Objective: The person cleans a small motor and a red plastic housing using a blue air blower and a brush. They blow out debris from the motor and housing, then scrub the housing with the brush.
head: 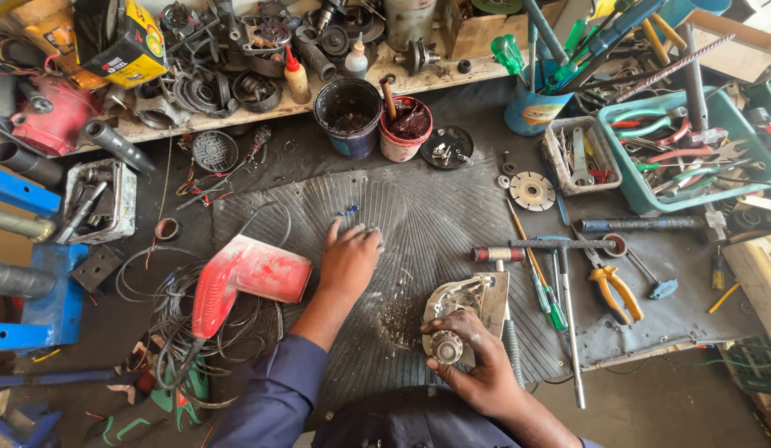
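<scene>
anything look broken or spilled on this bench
Yes. The red power tool housing lies opened beside the left hand, its black cable in a loose tangle. Dark gritty debris is scattered on the ribbed mat by the metal gear part the right hand holds.

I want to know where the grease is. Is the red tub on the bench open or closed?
Open. The red tub has no lid, dark paste shows inside, and a stick stands in it.
</scene>
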